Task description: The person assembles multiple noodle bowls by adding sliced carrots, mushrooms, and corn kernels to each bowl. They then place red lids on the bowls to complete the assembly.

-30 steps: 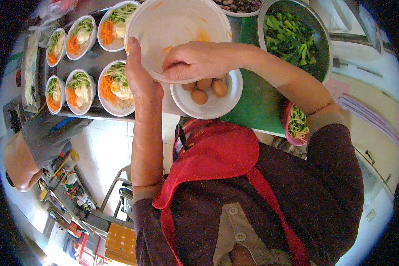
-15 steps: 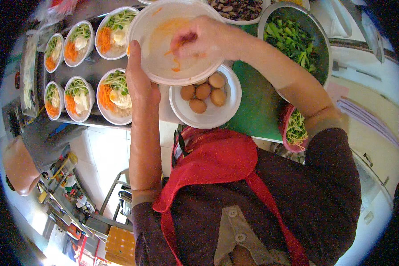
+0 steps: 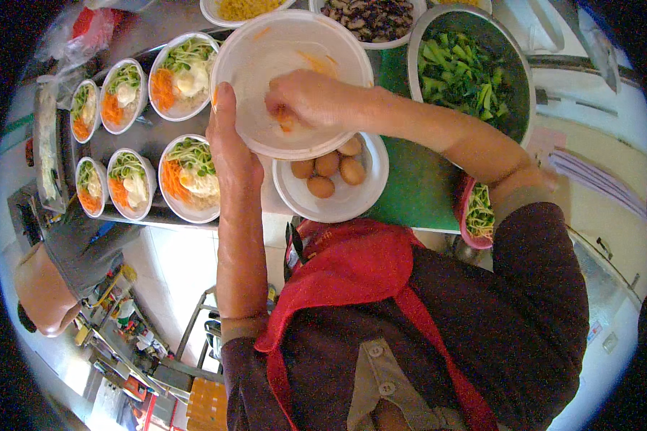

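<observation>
2 hands work 1 big white bowl (image 3: 266,57): the left hand (image 3: 231,154) clamps its near rim, thumb over the edge, while the right hand (image 3: 305,100) pinches orange shreds (image 3: 286,121) inside, fingertips closed on them. Keeping the bowl tilted toward the pinch should stop shreds spilling. Just below the grip sits a bowl of 5 brown eggs (image 3: 328,171); left of it, 6 filled bowls (image 3: 187,176) line a steel counter (image 3: 133,36). Right lies a green mat (image 3: 417,187); beneath, pale floor.
</observation>
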A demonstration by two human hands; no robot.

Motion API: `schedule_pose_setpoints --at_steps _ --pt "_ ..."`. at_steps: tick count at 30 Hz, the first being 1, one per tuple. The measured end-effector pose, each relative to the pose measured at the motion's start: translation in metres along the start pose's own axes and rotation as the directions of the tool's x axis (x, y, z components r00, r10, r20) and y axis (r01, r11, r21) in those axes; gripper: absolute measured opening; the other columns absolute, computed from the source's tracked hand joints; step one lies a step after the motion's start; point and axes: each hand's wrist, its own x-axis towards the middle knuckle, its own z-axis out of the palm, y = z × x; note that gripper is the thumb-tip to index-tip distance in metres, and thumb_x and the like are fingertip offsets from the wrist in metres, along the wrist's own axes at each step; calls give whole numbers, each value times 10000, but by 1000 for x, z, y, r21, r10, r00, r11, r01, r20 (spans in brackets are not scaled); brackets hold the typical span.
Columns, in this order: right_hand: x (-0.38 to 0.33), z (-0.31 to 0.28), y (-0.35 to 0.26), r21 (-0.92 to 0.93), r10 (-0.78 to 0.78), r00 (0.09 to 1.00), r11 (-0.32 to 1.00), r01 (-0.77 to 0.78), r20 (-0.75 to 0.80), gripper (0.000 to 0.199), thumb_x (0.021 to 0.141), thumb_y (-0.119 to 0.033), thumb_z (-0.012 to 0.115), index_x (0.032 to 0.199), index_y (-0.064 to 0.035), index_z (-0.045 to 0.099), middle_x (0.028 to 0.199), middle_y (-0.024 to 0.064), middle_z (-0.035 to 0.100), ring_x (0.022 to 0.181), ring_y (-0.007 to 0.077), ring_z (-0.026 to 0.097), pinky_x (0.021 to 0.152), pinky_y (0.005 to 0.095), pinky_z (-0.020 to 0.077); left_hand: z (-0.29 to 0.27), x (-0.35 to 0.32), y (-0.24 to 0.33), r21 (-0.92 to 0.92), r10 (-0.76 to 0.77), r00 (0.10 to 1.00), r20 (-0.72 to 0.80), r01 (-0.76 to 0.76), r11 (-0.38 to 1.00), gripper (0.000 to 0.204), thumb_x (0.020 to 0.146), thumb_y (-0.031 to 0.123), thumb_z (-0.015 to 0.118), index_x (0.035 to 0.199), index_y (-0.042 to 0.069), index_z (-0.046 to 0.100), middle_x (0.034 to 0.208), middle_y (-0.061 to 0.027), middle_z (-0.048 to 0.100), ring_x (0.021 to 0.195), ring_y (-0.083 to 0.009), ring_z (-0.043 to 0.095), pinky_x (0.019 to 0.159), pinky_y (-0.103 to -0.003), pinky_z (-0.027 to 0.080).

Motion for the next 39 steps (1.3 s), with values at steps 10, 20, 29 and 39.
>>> schedule_pose_setpoints --at_steps 10,20,29,39 --pt "-22 -29 -40 337 -4 920 931 -139 391 317 728 -277 640 850 0 544 752 164 560 718 292 553 677 362 440 4 -3 10 -96 -161 985 -57 155 983 494 898 345 429 1248 -2 387 1195 -136 478 1078 -250 486 908 -370 388" --pt "-7 -50 -13 438 -237 968 881 181 78 184 708 -152 623 755 -4 525 693 85 548 640 184 516 617 319 422 9 21 11 -145 -125 991 55 132 981 522 907 387 386 1278 21 351 1251 -136 440 1137 -267 443 957 -395 348" --pt "55 -173 110 229 324 446 939 -255 -834 217 755 -228 625 860 -38 605 771 124 622 710 228 593 668 352 463 -5 -1 11 -120 -90 992 -85 80 990 503 933 375 312 1316 49 291 1286 -133 394 1169 -260 411 958 -390 362" --pt "-7 -195 75 -140 164 647 910 -391 -744 269 830 -181 523 1080 -100 579 922 171 621 822 275 610 702 387 483 -15 -36 16 -81 -96 995 23 98 992 510 935 384 285 1311 40 294 1275 -119 401 1147 -244 425 939 -376 382"
